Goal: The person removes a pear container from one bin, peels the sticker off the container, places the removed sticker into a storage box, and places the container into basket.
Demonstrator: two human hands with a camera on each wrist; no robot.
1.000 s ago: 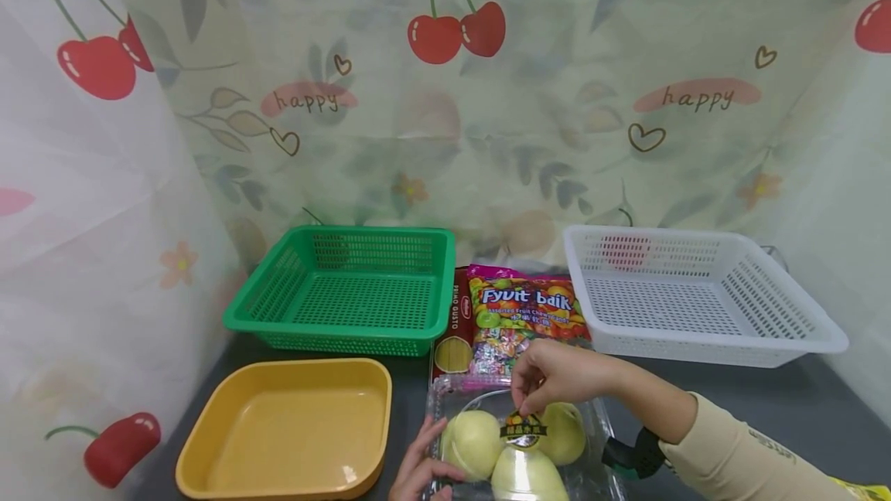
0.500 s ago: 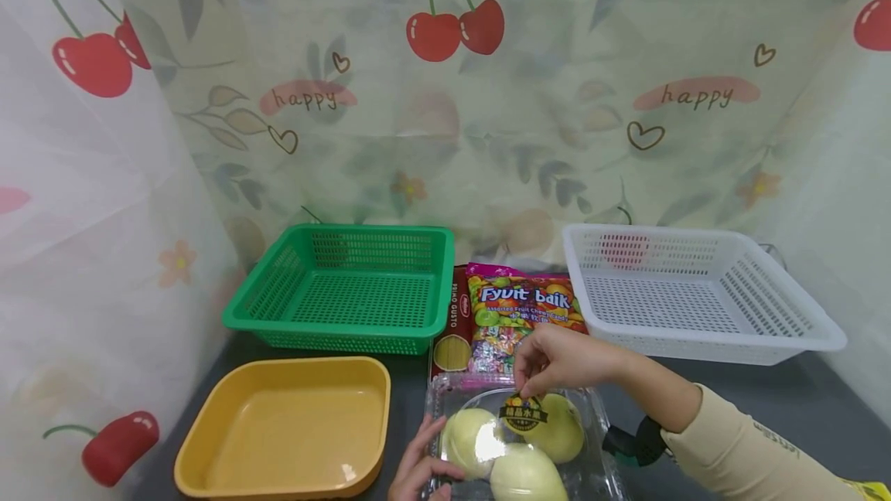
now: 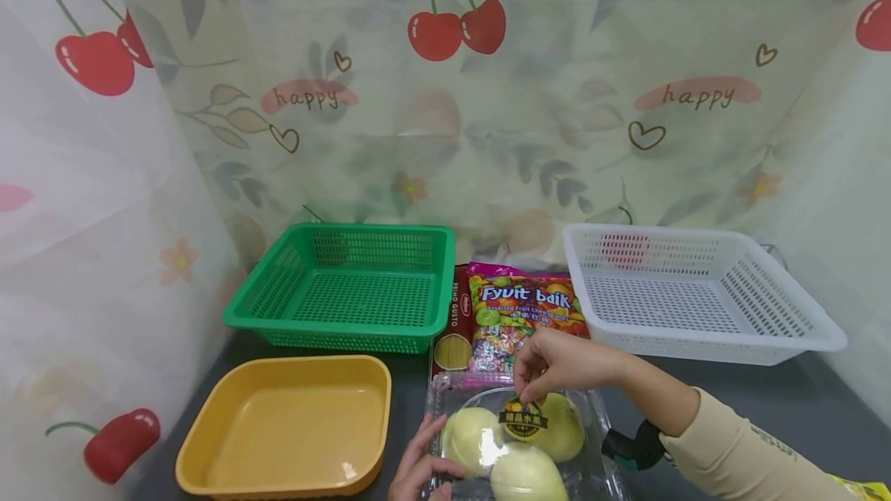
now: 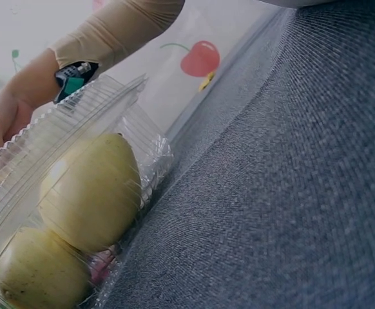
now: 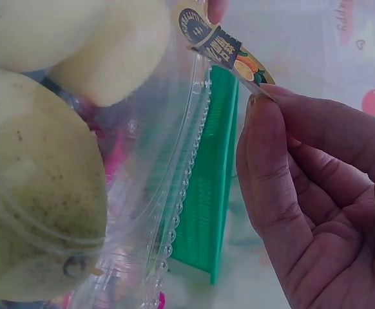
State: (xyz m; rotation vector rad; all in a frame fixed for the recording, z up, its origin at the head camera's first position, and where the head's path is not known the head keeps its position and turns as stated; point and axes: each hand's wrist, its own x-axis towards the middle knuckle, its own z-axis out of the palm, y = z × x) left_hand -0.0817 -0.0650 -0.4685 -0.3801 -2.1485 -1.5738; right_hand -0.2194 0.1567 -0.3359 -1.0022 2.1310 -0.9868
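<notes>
My right hand point(image 3: 567, 360) pinches the edge of a black-and-gold fruit sticker point(image 3: 524, 417) over a clear plastic box point(image 3: 592, 451). In the right wrist view the sticker point(image 5: 223, 48) stands bent up, its edge between thumb and fingertips. Inside the box lie several pale yellow-green fruits point(image 3: 527, 474), one with a brown stem end showing in the right wrist view. My left hand point(image 3: 421, 466) rests at the box's left side, fingers extended over its edge. The left wrist view shows the box point(image 4: 113, 96) and fruits point(image 4: 91, 193) from the side, but not the left hand.
A yellow tray point(image 3: 288, 424) stands at left, a green basket point(image 3: 348, 337) behind it and a white basket point(image 3: 703, 342) at back right. A candy bag point(image 3: 525, 300) and a dark red packet point(image 3: 452, 346) lie behind the box. A patterned curtain point(image 3: 529, 122) encloses the dark table.
My right hand has risen slightly and moved a little away from me, and the pinched sticker edge has moved with it. The left hand and the box stay where they were.
</notes>
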